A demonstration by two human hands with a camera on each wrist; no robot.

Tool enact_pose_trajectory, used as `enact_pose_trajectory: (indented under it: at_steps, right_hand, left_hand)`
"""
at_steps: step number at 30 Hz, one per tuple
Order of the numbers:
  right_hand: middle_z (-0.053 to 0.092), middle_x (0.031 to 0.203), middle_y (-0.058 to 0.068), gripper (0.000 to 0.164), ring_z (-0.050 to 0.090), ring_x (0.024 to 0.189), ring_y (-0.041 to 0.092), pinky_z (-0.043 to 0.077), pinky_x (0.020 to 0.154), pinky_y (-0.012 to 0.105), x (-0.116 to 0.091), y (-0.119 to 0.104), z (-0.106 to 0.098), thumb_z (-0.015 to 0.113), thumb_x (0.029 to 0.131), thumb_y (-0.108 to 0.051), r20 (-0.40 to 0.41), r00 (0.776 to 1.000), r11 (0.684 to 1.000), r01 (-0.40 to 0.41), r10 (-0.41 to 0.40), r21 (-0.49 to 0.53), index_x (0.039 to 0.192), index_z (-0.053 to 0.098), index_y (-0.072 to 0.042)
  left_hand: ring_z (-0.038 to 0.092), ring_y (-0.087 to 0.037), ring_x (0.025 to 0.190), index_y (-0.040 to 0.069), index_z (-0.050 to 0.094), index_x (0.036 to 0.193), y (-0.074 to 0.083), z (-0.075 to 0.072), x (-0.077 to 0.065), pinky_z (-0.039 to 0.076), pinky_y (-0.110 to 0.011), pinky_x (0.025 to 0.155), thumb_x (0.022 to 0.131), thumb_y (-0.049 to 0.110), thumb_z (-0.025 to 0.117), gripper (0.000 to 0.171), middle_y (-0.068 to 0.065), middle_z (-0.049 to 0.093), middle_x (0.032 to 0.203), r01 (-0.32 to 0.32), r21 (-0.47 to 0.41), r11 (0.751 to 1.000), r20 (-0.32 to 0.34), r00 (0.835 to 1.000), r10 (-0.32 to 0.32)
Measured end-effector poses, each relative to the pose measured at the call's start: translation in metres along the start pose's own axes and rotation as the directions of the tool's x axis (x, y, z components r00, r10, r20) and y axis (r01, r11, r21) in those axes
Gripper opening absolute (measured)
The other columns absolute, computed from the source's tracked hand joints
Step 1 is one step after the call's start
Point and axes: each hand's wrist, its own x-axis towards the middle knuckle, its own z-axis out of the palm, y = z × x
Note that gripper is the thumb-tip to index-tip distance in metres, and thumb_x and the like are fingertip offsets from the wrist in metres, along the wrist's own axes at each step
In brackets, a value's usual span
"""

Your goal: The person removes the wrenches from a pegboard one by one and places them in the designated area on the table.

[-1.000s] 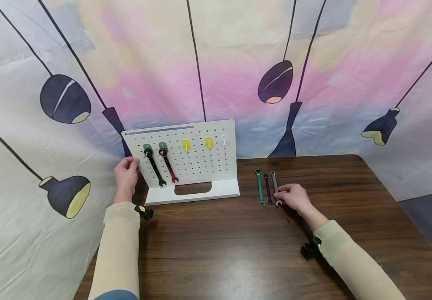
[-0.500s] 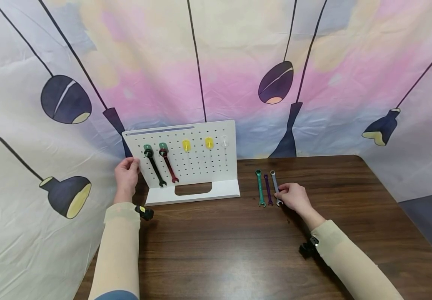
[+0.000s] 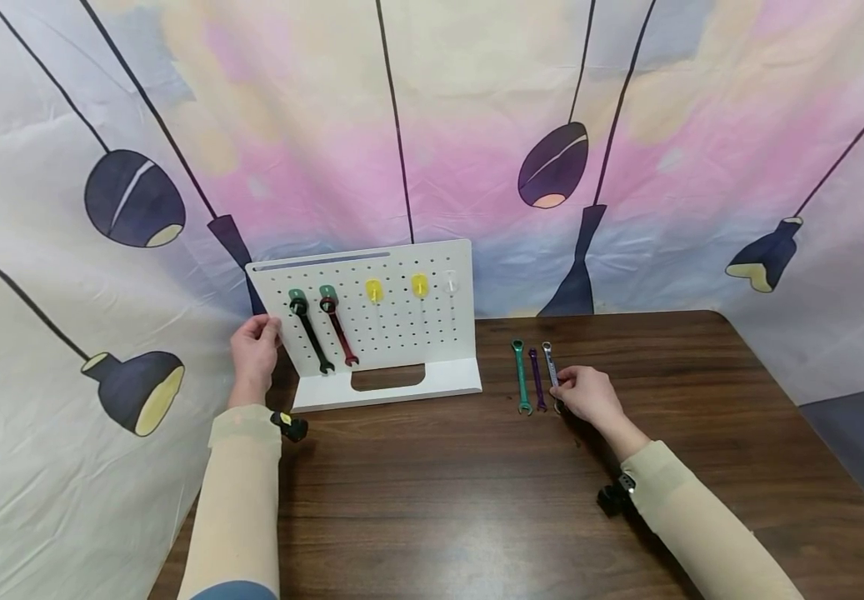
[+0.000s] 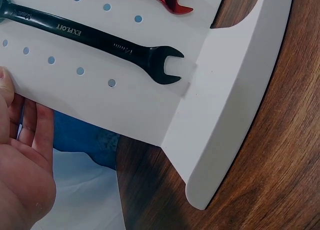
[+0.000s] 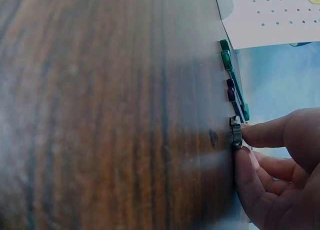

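Note:
My right hand point(image 3: 589, 393) pinches the silver combination wrench point(image 3: 549, 362) near its lower, open end between thumb and fingers. In the right wrist view that open end point(image 5: 236, 132) sits between the fingertips, right at the tabletop. A purple wrench point(image 3: 536, 379) and a green wrench point(image 3: 521, 377) lie side by side to its left. Over on the left, my left hand point(image 3: 254, 354) grips the left edge of a white pegboard stand point(image 3: 402, 329), thumb in front and fingers behind. Hanging on the board are a black wrench point(image 4: 110, 42) and a red wrench point(image 3: 340, 335).
Two yellow hooks point(image 3: 375, 291) and a clear hook point(image 3: 450, 283) are on the board's right part, bearing nothing. The brown wooden table point(image 3: 432, 500) extends in front. A printed cloth point(image 3: 461, 125) with lamp drawings hangs behind and at both sides.
The silver wrench has turned slightly in my right fingers, its face catching the light differently. My left hand keeps its place on the pegboard edge.

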Motion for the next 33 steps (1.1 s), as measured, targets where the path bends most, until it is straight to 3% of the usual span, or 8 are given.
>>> enact_pose_trajectory:
  at_steps: [5,14,23,33]
  right_hand:
    - [0.073,0.095,0.011,0.038,0.064,0.075,0.022,0.052,0.067,0.038,0.0,0.0,0.0,0.074,0.101,-0.017,0.016,1.0,1.0,-0.001,0.001,0.014,0.129,0.067,0.009]
    - [0.073,0.097,0.012,0.039,0.065,0.081,0.024,0.053,0.071,0.041,0.001,0.002,0.0,0.074,0.101,-0.019,0.018,1.0,1.0,-0.004,0.003,0.024,0.129,0.067,0.007]
    - [0.075,0.098,0.012,0.04,0.068,0.077,0.02,0.054,0.066,0.037,0.001,0.006,-0.002,0.075,0.101,-0.02,0.027,1.0,0.998,-0.002,0.0,0.063,0.13,0.067,0.006]
    - [0.074,0.112,0.021,0.044,0.073,0.086,0.024,0.062,0.076,0.039,-0.003,0.012,-0.008,0.072,0.104,-0.018,0.072,0.997,0.965,-0.035,0.016,0.262,0.137,0.062,0.009]
  left_hand:
    - [0.06,-0.008,0.085,0.016,0.069,0.098,-0.002,0.0,0.001,0.054,-0.018,0.078,0.107,0.017,0.068,0.01,0.009,0.062,0.09,0.001,-0.009,1.0,-0.006,1.0,-0.001]
    - [0.06,-0.008,0.086,0.008,0.071,0.105,-0.004,-0.002,0.001,0.055,-0.019,0.08,0.108,0.016,0.067,0.009,0.008,0.062,0.092,0.005,-0.006,1.0,-0.002,1.0,-0.005]
    - [0.06,-0.008,0.089,0.014,0.069,0.102,-0.002,-0.001,0.001,0.055,-0.028,0.09,0.108,0.02,0.067,0.009,0.008,0.062,0.094,0.02,0.011,1.0,0.003,1.0,-0.02]
    - [0.061,-0.008,0.087,0.013,0.073,0.103,-0.002,0.001,0.002,0.055,-0.023,0.083,0.108,0.016,0.067,0.008,0.007,0.062,0.093,0.008,-0.004,1.0,-0.003,1.0,-0.008]
